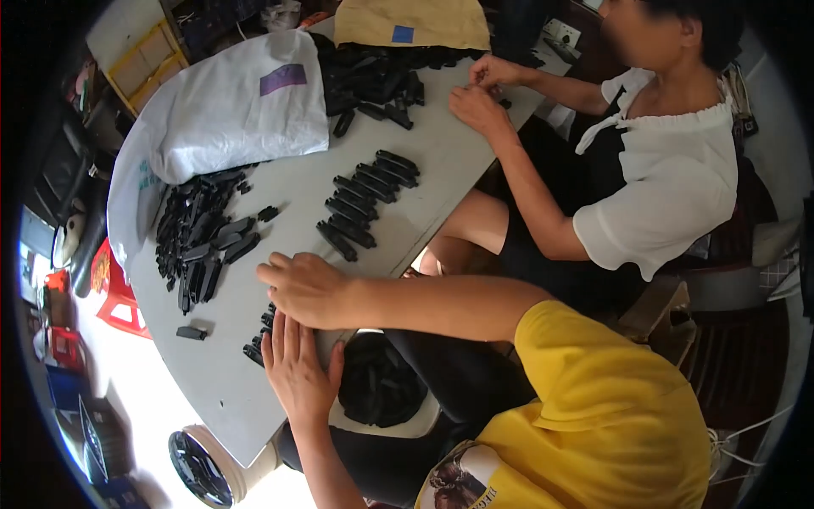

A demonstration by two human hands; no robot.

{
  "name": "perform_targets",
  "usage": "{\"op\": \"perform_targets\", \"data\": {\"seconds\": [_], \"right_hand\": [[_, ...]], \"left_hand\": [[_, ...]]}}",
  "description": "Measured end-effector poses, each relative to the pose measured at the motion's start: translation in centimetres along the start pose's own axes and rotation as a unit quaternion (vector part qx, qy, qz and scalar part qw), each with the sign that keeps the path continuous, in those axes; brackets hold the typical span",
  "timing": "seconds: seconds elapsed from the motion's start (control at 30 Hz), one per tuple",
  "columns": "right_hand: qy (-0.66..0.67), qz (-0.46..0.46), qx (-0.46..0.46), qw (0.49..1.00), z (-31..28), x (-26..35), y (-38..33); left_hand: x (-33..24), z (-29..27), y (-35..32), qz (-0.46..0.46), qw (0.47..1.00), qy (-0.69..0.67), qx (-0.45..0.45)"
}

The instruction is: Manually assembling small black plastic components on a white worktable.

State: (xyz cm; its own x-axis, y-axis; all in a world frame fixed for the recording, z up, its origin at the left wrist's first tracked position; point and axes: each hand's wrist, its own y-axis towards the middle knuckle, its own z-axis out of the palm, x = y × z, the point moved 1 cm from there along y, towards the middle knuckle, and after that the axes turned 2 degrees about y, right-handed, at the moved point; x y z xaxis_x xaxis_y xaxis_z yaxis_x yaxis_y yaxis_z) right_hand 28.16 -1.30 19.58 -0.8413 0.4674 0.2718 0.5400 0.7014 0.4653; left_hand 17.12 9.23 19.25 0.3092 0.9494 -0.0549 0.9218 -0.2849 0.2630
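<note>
My left hand [298, 373] lies on the table's near edge, its fingers stretched out side by side over a group of small black plastic parts [253, 349]. Just beyond its fingertips, my right hand [307, 290] is bent over the same group with its fingers curled. Whatever those fingers hold, if anything, is hidden under the hand. To the right of it, slim black plastic pieces [348, 209] lie side by side in a slanting row. A loose pile of black parts [203, 229] spreads to the left, and one single black piece [192, 332] lies apart nearer me.
A white sack [246, 102] and a tan sack [415, 21] with black parts spilling out rest on the grey table [212, 390]. A bucket of black parts [381, 382] stands by my lap, another bucket [229, 458] below the corner. A co-worker [653, 161] works across at right.
</note>
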Motion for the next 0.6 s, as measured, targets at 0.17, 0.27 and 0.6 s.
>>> {"op": "perform_targets", "data": {"seconds": [0.17, 0.27, 0.6], "right_hand": [[0.089, 0.028, -0.135, 0.986, 2.3, -0.2, -1.5], [0.115, 0.046, -0.137, 0.983, 2.4, -0.1, -2.1], [0.149, 0.043, -0.131, 0.979, 2.7, -0.5, -2.2]], "left_hand": [[-0.2, -0.1, -0.2, -0.004, 1.000, 0.010, -0.018], [-0.2, 0.0, -0.2, -0.004, 1.000, 0.019, -0.014], [-0.4, 0.0, -0.2, -0.006, 0.999, 0.034, -0.018]]}}
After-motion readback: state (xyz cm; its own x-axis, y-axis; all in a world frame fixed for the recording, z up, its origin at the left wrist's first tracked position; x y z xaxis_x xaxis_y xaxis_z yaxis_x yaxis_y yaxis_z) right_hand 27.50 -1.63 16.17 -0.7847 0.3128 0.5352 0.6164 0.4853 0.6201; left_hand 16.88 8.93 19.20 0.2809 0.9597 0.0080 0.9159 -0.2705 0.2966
